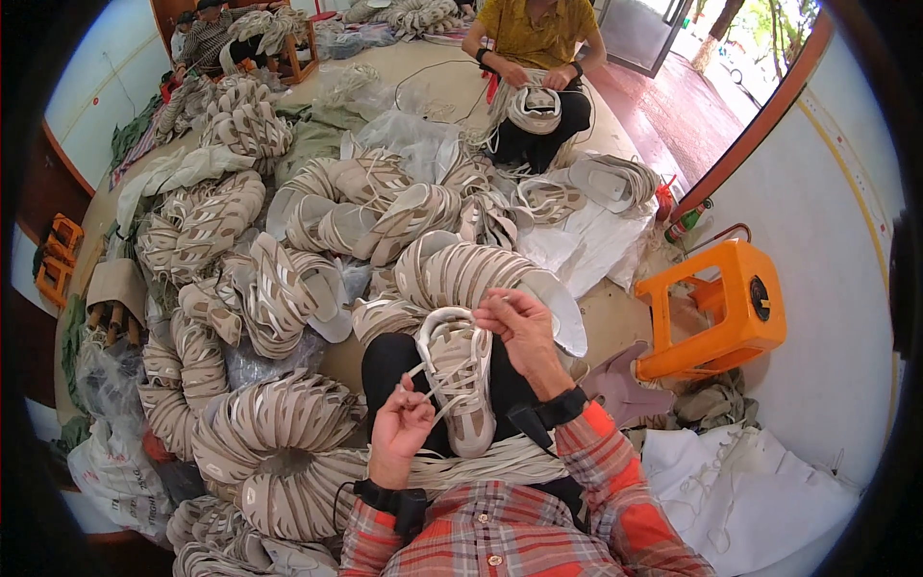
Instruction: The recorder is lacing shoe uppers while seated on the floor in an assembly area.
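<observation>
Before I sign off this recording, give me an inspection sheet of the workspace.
Surface: lap in dark trousers; beige floor around.
Job's things: beige-and-white shoe upper on the lap, toe toward the person, with white laces.
Clutter: stacked uppers, clear plastic.
Grips: left grip appears to pinch the laces; right grip has fingertips together, hold unclear.
Cables: thin dark cable beside the left wristband.
Surroundings: orange stool at right; co-worker ahead.
</observation>
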Available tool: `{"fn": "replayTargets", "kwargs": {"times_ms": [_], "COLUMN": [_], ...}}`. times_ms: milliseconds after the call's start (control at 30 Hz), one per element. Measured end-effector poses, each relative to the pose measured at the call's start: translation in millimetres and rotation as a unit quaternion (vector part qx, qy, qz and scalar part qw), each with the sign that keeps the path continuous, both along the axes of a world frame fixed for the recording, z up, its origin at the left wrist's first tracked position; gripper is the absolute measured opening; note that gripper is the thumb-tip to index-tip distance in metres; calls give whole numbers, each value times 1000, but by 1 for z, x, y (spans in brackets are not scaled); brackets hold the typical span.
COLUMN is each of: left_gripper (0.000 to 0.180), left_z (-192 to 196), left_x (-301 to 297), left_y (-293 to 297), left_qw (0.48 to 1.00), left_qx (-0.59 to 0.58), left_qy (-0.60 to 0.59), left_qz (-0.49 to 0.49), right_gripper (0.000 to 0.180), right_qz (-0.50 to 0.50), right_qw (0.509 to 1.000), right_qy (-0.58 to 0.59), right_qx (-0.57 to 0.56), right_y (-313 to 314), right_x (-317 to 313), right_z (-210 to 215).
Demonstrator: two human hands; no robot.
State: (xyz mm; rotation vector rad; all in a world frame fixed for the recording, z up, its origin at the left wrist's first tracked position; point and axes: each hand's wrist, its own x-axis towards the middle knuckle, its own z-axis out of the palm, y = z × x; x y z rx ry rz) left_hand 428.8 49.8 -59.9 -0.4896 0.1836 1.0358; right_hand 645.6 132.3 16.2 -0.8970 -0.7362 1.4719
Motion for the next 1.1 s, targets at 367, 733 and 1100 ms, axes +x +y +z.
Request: {"fn": "replayTargets", "kwargs": {"times_ms": [367,733,1100], "left_gripper": [36,12,17], "left_z": [28,26,69], "left_x": [9,4,-82], "left_y": [3,11,28], "left_qw": [869,126,246], "left_qx": [100,433,524], "left_qy": [485,874,765], "left_qz": [-24,-180,-282], "right_gripper": [35,25,20], "right_qz": [-106,-38,319], "right_qw": [993,951,847], "right_qy": [-31,-284,-424], "right_qx": [-43,-116,-4], "right_y": [-1,-56,-62], "right_x": [48,88,-47], "right_z": [-17,-25,-19]}}
